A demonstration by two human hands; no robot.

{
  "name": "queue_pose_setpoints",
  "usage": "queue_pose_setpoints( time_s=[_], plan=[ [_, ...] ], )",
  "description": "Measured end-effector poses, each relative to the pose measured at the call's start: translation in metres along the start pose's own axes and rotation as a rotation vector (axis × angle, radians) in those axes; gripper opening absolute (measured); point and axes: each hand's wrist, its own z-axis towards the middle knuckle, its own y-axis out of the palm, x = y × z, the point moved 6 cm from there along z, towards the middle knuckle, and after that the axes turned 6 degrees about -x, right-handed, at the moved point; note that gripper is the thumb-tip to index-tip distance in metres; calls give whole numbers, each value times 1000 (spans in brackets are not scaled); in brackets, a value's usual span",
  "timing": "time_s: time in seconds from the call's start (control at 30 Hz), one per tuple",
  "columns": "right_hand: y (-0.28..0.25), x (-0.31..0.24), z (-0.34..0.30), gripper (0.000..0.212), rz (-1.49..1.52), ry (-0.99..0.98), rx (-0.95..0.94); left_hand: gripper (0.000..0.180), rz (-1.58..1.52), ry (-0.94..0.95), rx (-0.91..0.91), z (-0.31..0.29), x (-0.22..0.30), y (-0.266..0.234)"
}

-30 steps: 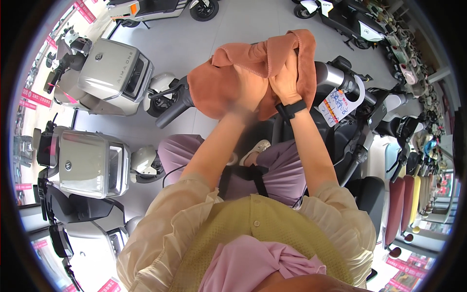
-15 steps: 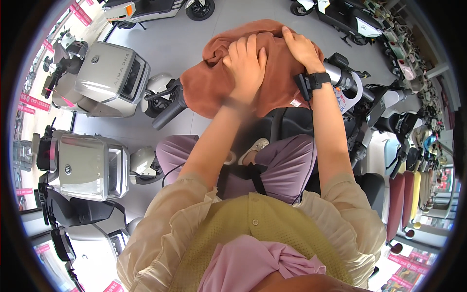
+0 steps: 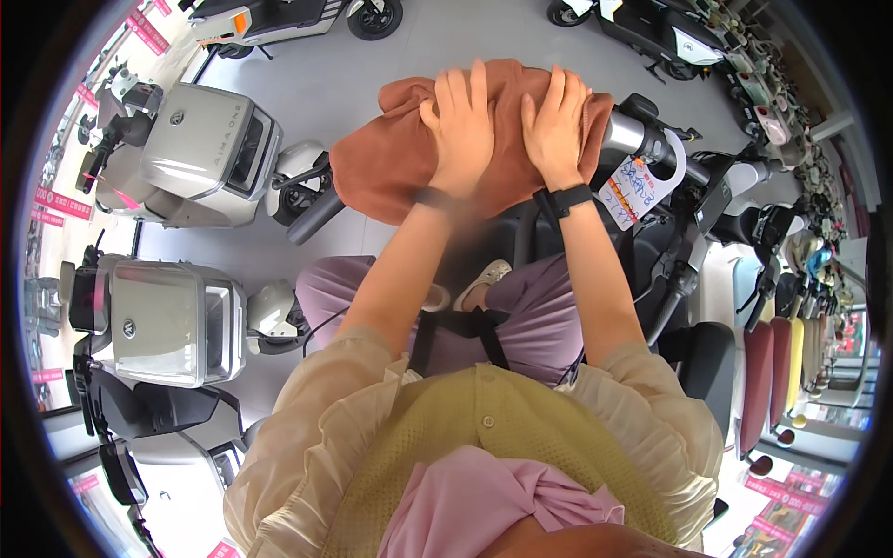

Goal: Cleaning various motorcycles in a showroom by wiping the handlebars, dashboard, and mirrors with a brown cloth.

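A reddish-brown cloth (image 3: 383, 167) lies bunched over the front of an electric scooter before me, hiding what is under it. My left hand (image 3: 462, 126) rests on its middle with fingers stretched out. Close beside it, my right hand (image 3: 555, 135) presses on the cloth's right part, fingers extended and thumb apart. Out from the cloth's left side sticks a black handlebar grip (image 3: 314, 216). At the right a silver tube (image 3: 625, 135) shows, and a white paper tag (image 3: 630, 193) with handwriting hangs there.
Grey scooters with storage boxes (image 3: 209, 139) (image 3: 167, 321) stand on the left. More scooters are parked at the far left and far right (image 3: 684, 46). A dense row of scooters runs along the right, with coloured seats (image 3: 758, 386). Below the cloth are a black seat and my legs (image 3: 549, 307).
My right hand has moved left, closer to my left hand. The cloth's right edge has shifted left, baring more of the silver tube and tag, and its far edge has come nearer.
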Motion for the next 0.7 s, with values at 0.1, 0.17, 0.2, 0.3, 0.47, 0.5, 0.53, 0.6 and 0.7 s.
queue_pose_setpoints(
  time_s=[0.1,0.17,0.2,0.3,0.47,0.5,0.53,0.6,0.7],
  plan=[
    [1,-2,-31,59,53,17,13,53,-2,35,-18,-15,12,-3],
    [9,-2,-52,54,179,48,-205,49,-132,129,-85,-31,20,2],
    [5,-5,-61,50,144,40,-191,47,-125,145,-220,-40,19,10],
    [-1,-5,-84,54,37,59,-215,47,-133,178,-276,-61,27,3],
    [-8,-10,-107,43,29,39,-76,43,-18,289,-235,-97,24,2],
    [-8,-7,-106,43,30,38,-75,43,-17,289,-234,-98,24,4],
    [-14,-8,-101,38,14,5,-42,44,-92,291,-214,-95,25,0],
    [-27,-12,-85,22,17,-24,-2,45,-170,294,-198,-90,27,-5],
    [-28,-4,-54,20,43,-74,-5,48,-160,295,-177,-71,29,-10]
  ],
)
